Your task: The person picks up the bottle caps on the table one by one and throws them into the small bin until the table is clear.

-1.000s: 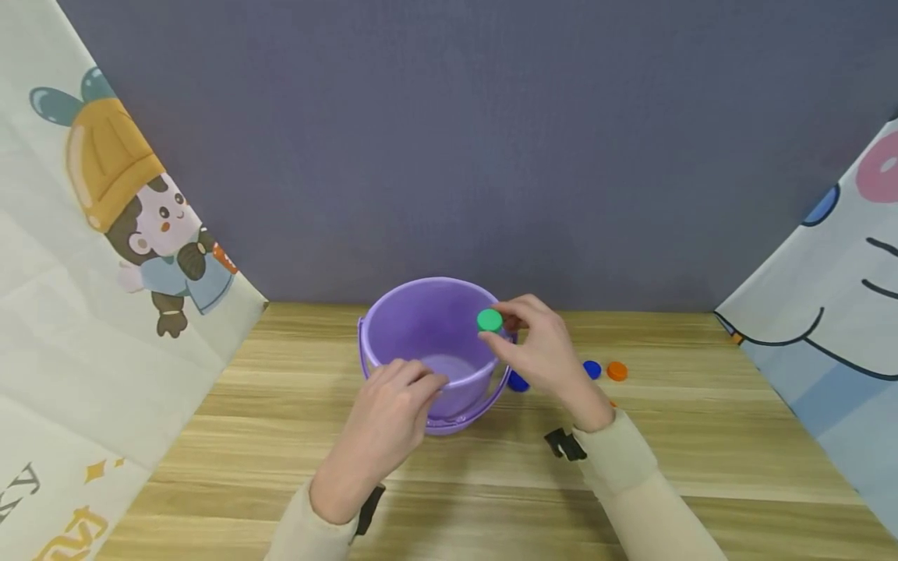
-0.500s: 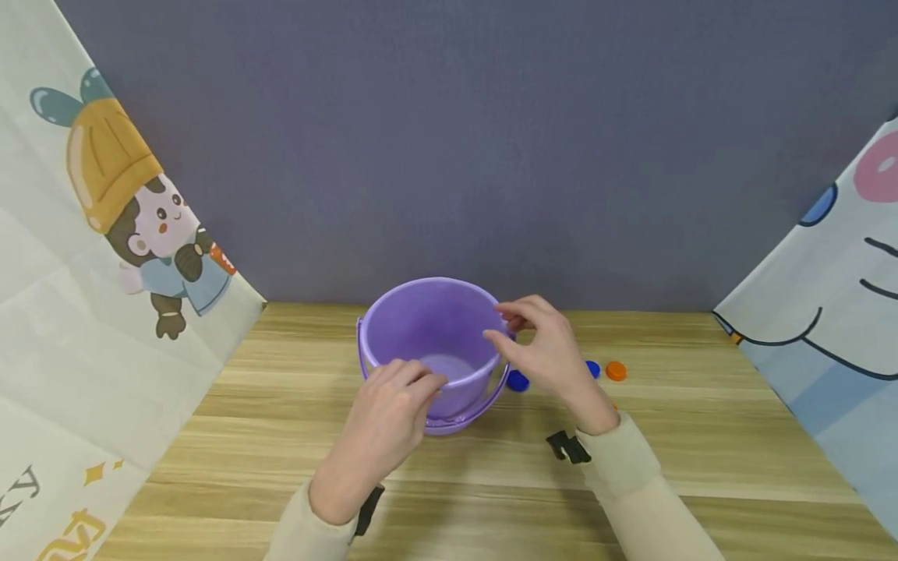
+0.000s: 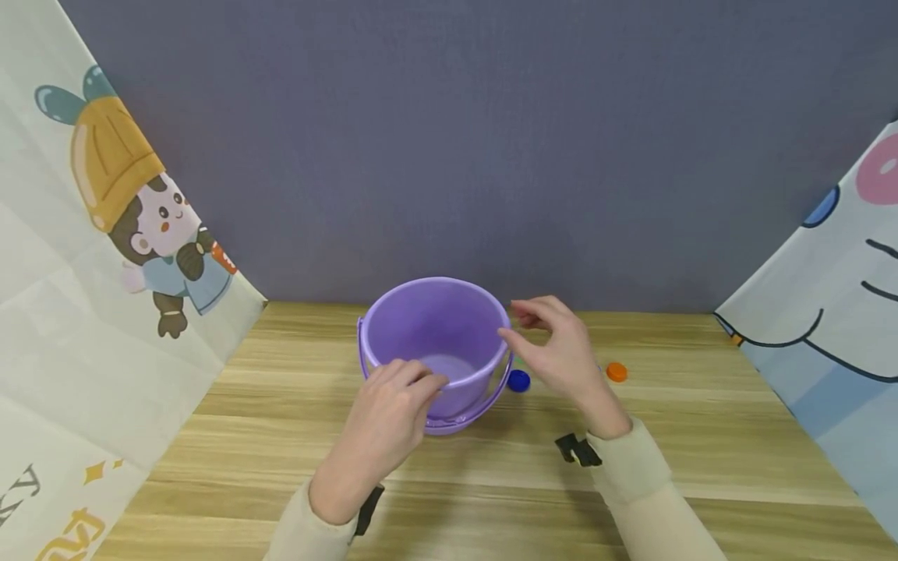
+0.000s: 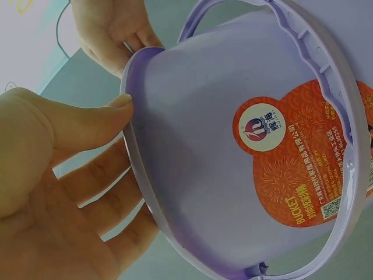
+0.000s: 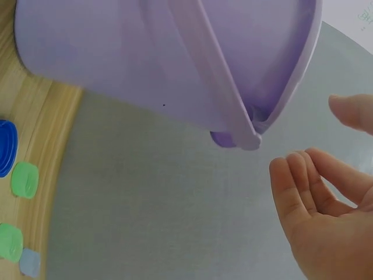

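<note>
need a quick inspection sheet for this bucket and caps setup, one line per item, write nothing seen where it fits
Surface: wood-grain tabletop.
Job's things: purple bucket upright, handle lowered; blue cap beside it; orange cap farther right; at least two green caps and a pale blue piece in the right wrist view.
Clutter: nothing seen.
Grippers: left hand grips the bucket's near rim; right hand holds nothing, thumb and fingers apart, beside the rim.
Cables: nothing seen.
Surroundings: dark grey backdrop behind, cartoon-printed sheets at both sides.
</note>
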Tool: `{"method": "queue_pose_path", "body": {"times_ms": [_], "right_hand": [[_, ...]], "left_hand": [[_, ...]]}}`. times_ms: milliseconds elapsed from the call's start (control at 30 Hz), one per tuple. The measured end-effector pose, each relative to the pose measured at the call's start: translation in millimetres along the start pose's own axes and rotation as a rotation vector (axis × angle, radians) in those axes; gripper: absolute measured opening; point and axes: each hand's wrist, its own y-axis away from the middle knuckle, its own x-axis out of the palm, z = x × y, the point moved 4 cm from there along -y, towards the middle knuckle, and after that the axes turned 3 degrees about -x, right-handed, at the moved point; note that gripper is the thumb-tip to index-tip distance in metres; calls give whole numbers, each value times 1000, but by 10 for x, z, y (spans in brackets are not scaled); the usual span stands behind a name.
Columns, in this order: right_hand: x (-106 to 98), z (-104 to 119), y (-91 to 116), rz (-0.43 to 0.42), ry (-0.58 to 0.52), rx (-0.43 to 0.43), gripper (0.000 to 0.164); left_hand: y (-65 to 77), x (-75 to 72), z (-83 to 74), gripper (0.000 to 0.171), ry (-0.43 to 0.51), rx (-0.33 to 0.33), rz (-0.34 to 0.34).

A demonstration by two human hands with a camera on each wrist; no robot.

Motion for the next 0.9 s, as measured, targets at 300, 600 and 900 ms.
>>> {"method": "queue_pose_path", "body": {"times_ms": [300,600,900], "right_hand": [[-28,-153,9,-8,-6,17,46],[-29,-361,-18,17,15,66,50],[-13,-624,-49,46,26,148,51]], "left_hand": [[-28,23,6,13,-5,-7,-4],[-76,65,22,15,-17,-21,-6],[-121,113,34,16,-28,-34,2]]}}
